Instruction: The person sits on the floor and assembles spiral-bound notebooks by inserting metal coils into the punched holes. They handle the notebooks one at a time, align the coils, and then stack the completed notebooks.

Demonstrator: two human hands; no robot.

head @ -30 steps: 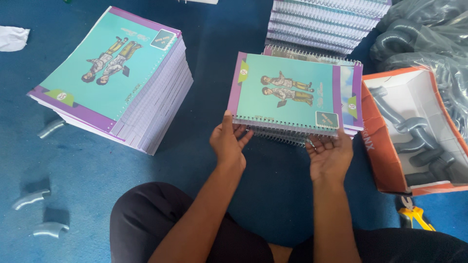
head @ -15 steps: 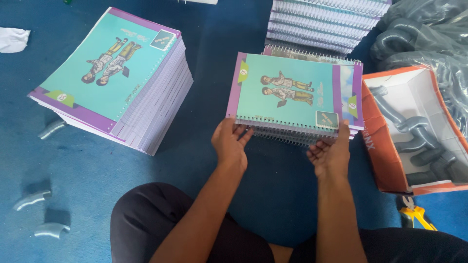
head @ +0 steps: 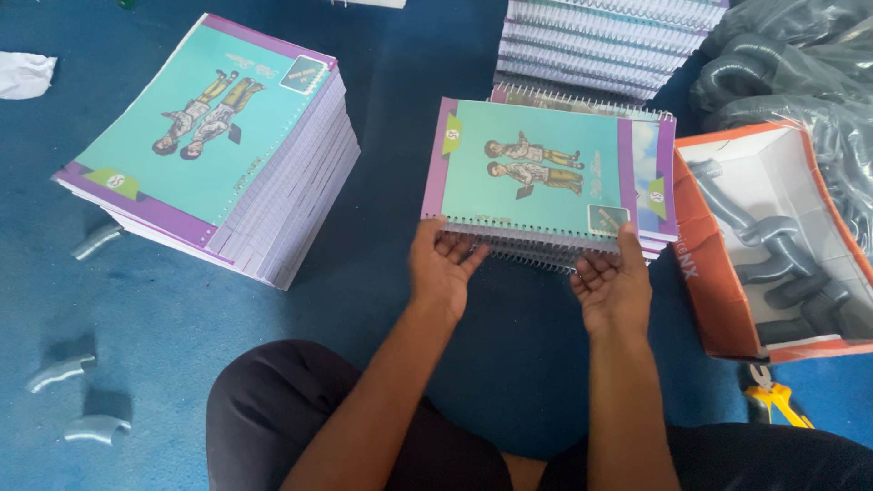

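- The spiral-bound notebook [head: 532, 173] lies on top of a short pile of bound notebooks [head: 555, 250] on the blue floor [head: 391, 300], directly in front of the seated person.
- The left hand [head: 443, 268] grips the near left corner at the wire binding, thumb on the cover and fingers underneath. The right hand [head: 614, 284] holds the near right corner the same way, thumb up on the cover. Both hands are clamped on the notebook, set apart across its width.
- Handling judgement: the notebook is light and moderately stiff; the glossy cover is likely slippery. The wire coil gives a firm hold but can snag on the coil below.
- Recommended hold: both near corners at the binding edge, or the two side edges for a level lift.
- A tall stack of unbound sheets [head: 218, 155] stands well apart to the left.
- A further pile of bound books [head: 605, 41] lies beyond.
- An open orange-and-white carton [head: 718, 273] of grey pipe elbows sits just beside the pile on the right and limits sideways clearance.
- Loose grey pipe elbows [head: 59, 371] lie on the floor at the left, clear of the work.
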